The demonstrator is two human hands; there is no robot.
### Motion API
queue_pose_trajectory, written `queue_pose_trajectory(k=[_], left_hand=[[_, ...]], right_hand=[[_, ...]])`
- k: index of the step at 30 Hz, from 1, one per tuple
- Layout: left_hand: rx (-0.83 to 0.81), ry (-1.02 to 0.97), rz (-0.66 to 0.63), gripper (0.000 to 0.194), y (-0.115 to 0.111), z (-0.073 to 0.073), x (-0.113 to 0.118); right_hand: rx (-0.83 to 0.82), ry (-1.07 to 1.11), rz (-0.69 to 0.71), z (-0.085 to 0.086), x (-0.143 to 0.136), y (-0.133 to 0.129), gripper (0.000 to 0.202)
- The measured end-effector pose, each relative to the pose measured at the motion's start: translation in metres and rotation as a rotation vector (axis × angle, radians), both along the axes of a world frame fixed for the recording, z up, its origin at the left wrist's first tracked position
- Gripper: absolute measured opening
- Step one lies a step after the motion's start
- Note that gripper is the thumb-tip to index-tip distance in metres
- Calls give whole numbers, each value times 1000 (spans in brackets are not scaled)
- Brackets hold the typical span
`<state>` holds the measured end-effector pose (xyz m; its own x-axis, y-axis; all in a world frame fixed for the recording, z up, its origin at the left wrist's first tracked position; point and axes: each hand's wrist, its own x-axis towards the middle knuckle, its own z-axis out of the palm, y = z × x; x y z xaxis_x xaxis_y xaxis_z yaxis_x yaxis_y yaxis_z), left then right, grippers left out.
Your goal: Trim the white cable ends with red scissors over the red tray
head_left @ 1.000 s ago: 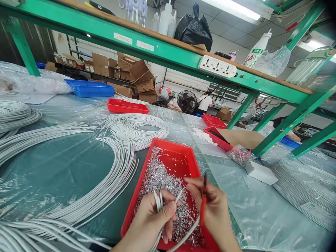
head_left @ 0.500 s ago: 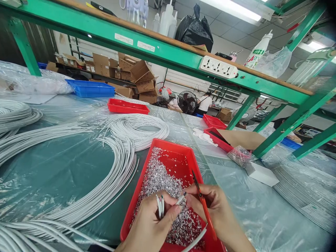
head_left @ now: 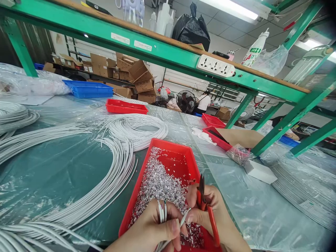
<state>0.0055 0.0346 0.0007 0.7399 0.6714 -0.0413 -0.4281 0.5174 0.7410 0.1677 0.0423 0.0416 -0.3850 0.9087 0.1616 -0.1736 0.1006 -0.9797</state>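
My left hand (head_left: pixel 163 225) is closed round several white cables; short cable ends (head_left: pixel 162 211) stick up between thumb and fingers. One white cable (head_left: pixel 184 217) runs from its thumb and forefinger toward my right hand (head_left: pixel 207 208), whose thumb and fingers meet at that cable's tip. The right hand also holds wire cutters (head_left: pixel 201 187) with orange handles and dark blades pointing up. Both hands are above the near end of a red tray (head_left: pixel 194 164), which holds a heap of small shiny silver scraps (head_left: pixel 162 178).
Bundles of white cable (head_left: pixel 123 168) lie coiled on the plastic-covered table at left. A blue tray (head_left: pixel 89 89) and another red tray (head_left: pixel 126 106) stand behind. A green shelf frame (head_left: pixel 168 52) with a power strip (head_left: pixel 215 65) crosses above. A white box (head_left: pixel 259 171) lies at right.
The wire cutters have turned in my right hand, so their blades now face me more upright. The right fingers now pinch the cable's tip lower down, and the left thumb has shifted along the cable.
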Motion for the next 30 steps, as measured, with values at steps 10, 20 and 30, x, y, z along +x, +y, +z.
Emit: queue_pose_trajectory(k=[10,20,30], left_hand=[[-11,124,179,53,-3,4,7],[103,360,410,54,-5,6,9],[274,292,69,48,3,-18,-10]], right_hand=[[442,-278,-328,-5,-4,-5,22],[562,-594,-569,-3,0,-4,17],[69,-528,-303,-10,30,11,39]])
